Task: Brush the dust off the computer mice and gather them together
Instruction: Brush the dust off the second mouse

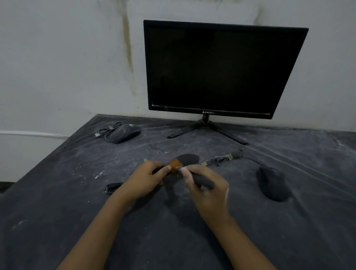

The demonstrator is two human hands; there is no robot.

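Note:
My right hand (pixel 206 190) grips the dark handle of a brush (pixel 189 158) that has an orange ferrule and a dark fan of bristles pointing away from me. My left hand (pixel 148 179) is curled round a dark mouse (pixel 170 185) that is mostly hidden between my hands, and its thumb touches the ferrule. That mouse's cable (pixel 112 187) trails to the left. A second black mouse (pixel 124 133) lies at the back left with its coiled cable (pixel 109 129). A third black mouse (pixel 273 184) lies at the right, and its bundled cable (pixel 223 159) runs toward the middle.
A dusty dark cloth (pixel 65 222) with white streaks covers the table. A black monitor (pixel 221 69) stands on a splayed stand (pixel 206 128) at the back, against a stained white wall. The table's left edge runs diagonally from back to front.

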